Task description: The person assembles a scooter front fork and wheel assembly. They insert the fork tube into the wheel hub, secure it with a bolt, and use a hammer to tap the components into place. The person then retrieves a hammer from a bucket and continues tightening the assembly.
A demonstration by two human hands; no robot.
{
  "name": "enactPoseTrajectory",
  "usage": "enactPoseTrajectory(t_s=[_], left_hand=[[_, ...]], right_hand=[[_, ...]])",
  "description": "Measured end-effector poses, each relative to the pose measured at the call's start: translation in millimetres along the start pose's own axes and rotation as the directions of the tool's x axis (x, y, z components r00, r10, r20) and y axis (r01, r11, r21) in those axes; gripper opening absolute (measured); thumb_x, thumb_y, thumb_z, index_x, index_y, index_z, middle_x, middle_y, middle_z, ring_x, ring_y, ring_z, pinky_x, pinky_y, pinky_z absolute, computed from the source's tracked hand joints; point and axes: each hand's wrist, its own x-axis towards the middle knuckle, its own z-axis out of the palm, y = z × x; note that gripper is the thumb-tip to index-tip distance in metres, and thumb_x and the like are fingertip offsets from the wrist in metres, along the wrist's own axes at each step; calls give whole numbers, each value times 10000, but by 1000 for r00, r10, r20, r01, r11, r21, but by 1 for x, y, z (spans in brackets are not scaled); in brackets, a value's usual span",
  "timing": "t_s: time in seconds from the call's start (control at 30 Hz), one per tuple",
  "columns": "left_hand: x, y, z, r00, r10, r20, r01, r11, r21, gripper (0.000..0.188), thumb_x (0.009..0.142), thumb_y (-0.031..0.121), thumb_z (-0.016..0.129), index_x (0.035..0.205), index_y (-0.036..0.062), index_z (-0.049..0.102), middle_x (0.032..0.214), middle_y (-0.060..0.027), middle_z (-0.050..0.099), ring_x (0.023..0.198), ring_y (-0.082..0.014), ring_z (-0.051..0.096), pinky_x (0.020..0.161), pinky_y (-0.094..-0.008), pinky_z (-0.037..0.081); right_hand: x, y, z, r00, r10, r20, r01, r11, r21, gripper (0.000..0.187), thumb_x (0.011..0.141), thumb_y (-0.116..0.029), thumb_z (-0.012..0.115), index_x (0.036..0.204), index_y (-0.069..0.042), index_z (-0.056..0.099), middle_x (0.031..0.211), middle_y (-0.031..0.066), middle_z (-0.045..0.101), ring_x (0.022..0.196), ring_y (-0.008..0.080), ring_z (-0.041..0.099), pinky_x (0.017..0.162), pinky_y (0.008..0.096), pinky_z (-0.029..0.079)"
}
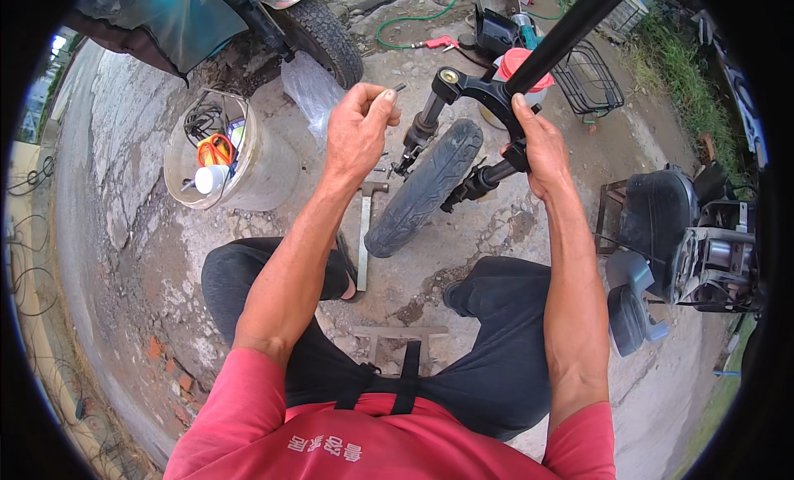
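My left hand (361, 128) is raised left of the fork, thumb and fingers pinched on a small dark metal pin (400, 88), perhaps a bolt. My right hand (542, 145) grips a black front fork (488, 88) by its right side, just under the crown. The fork's thick steering tube slants up to the far right, and its two legs point down toward the ground. A small wheel with a worn black tyre (426, 191) stands tilted between and below the legs. A steel hammer (364, 232) lies left of the tyre, with several small bolts close to its head.
At left stands a whitish bucket (269, 170) of cables and tools. A vehicle's tyre (322, 42) and a plastic bag (312, 95) are far left. A red-lidded bucket (538, 64), wire basket (589, 79) and green hose (413, 44) lie beyond; scooter parts (662, 207) are right.
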Motion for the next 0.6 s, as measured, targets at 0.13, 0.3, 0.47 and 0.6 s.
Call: enactPoseTrajectory(t_s=[0.13,0.3,0.47,0.6], left_hand=[[12,-37,21,999,-50,20,52,983,-177,246,1026,261,598,1038,22,651,930,-61,726,869,-125,662,795,-305,514],[12,-62,45,986,-103,129,134,957,-257,231,1011,222,605,1041,2,670,949,-71,737,856,-120,654,801,-300,515],[11,-61,53,956,-195,220,256,920,-295,259,1002,246,628,1009,-5,690,888,-61,732,828,-114,647,784,-294,521],[5,-59,58,948,-196,250,277,896,-347,310,1004,292,638,955,-8,697,808,-49,710,754,-107,637,722,-283,527]], right_hand=[[10,17,-34,998,42,49,-42,999,-10,641,960,-600,619,1088,28,641,768,29,536,591,131,574,566,289,534],[19,29,-56,992,113,56,-118,988,98,649,951,-603,627,1102,28,642,760,35,549,586,144,603,616,327,554],[24,31,-63,990,131,53,-136,984,115,649,963,-612,592,1131,13,629,749,27,556,588,164,606,685,364,553],[29,30,-60,987,155,47,-159,981,110,672,951,-639,585,1129,8,627,740,22,560,599,166,604,692,366,544]])
